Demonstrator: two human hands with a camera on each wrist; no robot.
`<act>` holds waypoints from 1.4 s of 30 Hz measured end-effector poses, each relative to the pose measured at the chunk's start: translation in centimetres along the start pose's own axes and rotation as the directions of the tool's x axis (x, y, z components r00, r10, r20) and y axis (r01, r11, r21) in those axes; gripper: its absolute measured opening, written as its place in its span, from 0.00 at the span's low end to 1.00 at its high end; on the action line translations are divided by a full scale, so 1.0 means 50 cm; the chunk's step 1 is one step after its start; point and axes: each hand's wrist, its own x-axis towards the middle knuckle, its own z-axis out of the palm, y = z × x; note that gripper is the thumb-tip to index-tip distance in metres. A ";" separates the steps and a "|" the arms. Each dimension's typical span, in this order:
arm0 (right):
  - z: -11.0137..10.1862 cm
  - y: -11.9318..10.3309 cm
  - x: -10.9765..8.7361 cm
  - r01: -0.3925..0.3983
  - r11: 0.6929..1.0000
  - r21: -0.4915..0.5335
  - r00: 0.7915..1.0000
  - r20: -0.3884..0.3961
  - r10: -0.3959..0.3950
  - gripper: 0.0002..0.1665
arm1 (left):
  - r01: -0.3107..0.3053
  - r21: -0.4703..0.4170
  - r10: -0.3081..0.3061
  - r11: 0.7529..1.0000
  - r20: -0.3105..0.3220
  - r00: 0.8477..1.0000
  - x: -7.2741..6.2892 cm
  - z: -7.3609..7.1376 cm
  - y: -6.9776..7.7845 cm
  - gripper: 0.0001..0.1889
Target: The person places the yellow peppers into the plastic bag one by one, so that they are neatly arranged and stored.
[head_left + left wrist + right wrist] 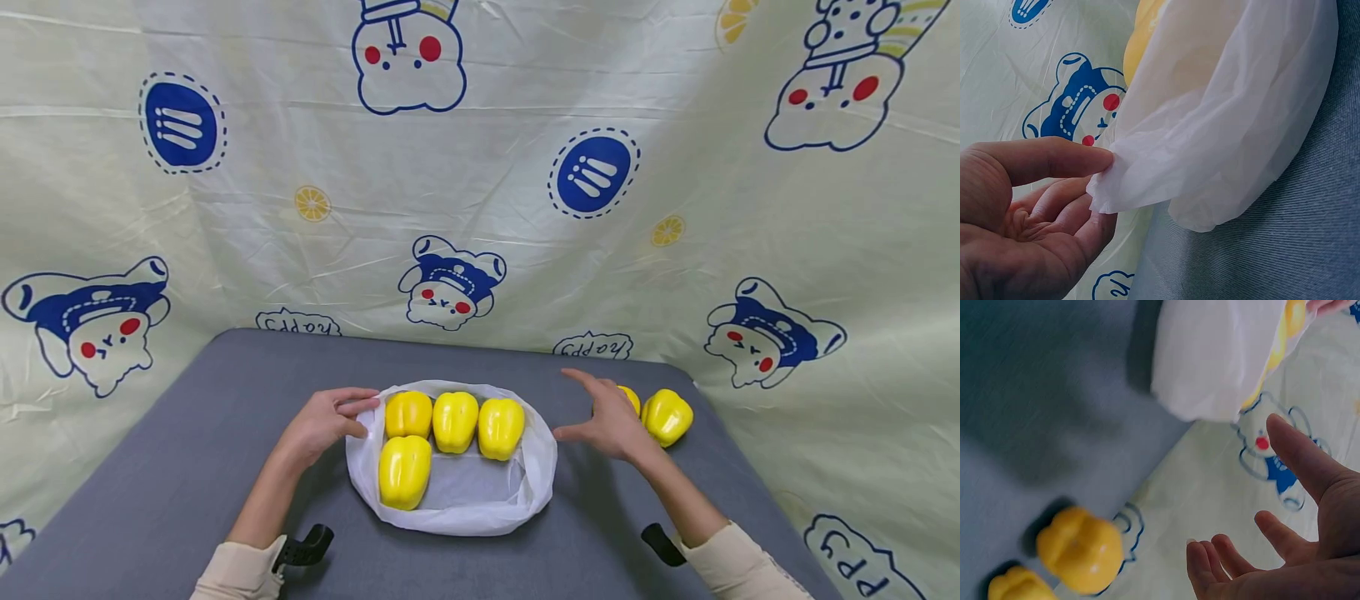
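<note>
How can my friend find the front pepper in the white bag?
On the gray table, find the open white bag. Inside, three yellow peppers line the far side; the front pepper is the only one in the nearer row, at left.

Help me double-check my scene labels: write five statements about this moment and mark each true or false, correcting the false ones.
1. Four glossy, blocky yellow bell peppers sit inside the open white plastic bag. True.
2. The left hand pinches the bag's edge. True.
3. The right hand grips a pepper. False: it holds nothing, its thumb and fingers spread apart.
4. Two more yellow bell peppers lie outside the bag, on the flat grey table. True.
5. Those two lie left of the bag in the head view. False: they lie to its right.
</note>
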 end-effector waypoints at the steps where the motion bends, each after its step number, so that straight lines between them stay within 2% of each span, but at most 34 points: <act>1: -0.005 0.008 0.001 -0.011 1.000 -0.001 1.000 -0.001 0.011 0.56 | -0.001 0.002 0.001 1.000 0.000 1.000 0.000 0.000 0.000 0.32; 6: -0.027 0.051 0.004 -0.036 0.999 -0.007 0.999 -0.010 0.036 0.57 | -0.016 0.010 0.016 1.000 0.006 1.000 0.000 0.001 -0.002 0.32; 15: -0.047 0.112 0.019 -0.061 0.998 -0.022 0.998 -0.002 0.060 0.57 | 0.000 -0.009 0.000 1.000 0.002 1.000 -0.001 0.002 -0.004 0.32; 25: -0.059 0.164 0.045 -0.043 0.997 -0.064 0.998 0.033 0.045 0.55 | -0.014 -0.009 0.014 1.000 0.001 1.000 -0.003 0.005 -0.003 0.32; 35: -0.058 0.196 0.061 -0.003 0.998 -0.059 0.998 0.055 0.006 0.55 | -0.009 -0.005 0.009 1.000 -0.005 1.000 -0.002 0.006 -0.003 0.32; 42: -0.051 0.212 0.066 -0.005 0.998 -0.062 0.999 0.042 0.008 0.54 | -0.015 0.012 0.015 1.000 0.001 1.000 -0.001 0.003 0.000 0.32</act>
